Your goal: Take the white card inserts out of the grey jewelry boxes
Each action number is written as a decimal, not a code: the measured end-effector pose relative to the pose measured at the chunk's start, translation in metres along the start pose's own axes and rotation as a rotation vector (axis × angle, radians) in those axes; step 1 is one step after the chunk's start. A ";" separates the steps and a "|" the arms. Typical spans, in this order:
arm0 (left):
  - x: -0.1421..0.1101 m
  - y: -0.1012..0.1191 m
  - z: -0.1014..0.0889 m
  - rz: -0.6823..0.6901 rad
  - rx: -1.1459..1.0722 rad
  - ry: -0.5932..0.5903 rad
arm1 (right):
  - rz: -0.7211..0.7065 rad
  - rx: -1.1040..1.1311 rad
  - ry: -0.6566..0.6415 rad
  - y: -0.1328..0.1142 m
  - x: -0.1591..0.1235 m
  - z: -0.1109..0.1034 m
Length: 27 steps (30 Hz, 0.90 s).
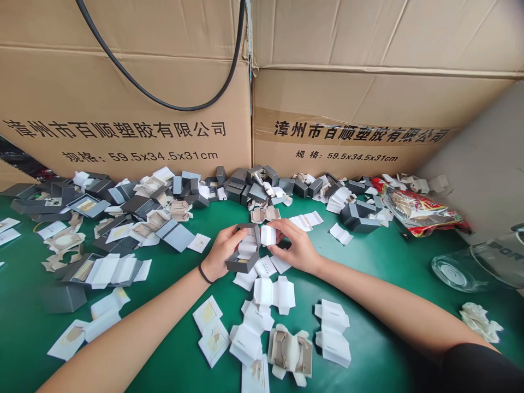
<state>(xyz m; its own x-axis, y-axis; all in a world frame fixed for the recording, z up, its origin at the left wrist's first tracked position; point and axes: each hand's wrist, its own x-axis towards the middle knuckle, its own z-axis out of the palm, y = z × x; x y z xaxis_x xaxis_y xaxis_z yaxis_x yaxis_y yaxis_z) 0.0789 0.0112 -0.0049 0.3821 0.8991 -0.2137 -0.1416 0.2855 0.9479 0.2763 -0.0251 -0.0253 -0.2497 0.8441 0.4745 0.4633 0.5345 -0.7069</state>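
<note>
My left hand (223,254) grips a small dark grey box (244,265) by its left side, thumb over the rim. White card shows inside the box, with a yellowish patch near its lower end. Between the thumb and fingers of my right hand (292,244) is a small white card insert (268,236), held right beside the box's right edge. Just below both hands lie folded white card inserts (274,295). Closer to me rests a beige insert (290,355) with torn grey lining, and another white insert (333,333) sits to its right.
Many dark grey boxes (235,191) and card scraps are heaped along the back and left of the green table (164,305). Large cardboard cartons (123,82) stand behind. At right are a red plastic packet (421,210), a clear jar (483,262) and a crumpled tissue (481,322).
</note>
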 end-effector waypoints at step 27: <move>0.003 -0.007 -0.007 0.623 0.890 0.025 | 0.093 -0.055 0.063 0.002 0.001 -0.001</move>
<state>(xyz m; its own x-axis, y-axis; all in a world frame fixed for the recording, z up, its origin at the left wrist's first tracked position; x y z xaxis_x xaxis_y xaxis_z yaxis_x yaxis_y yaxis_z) 0.0743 0.0147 -0.0135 0.4518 0.8121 0.3693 0.4127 -0.5573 0.7205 0.2782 -0.0232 -0.0254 -0.1506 0.8844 0.4418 0.5282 0.4497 -0.7202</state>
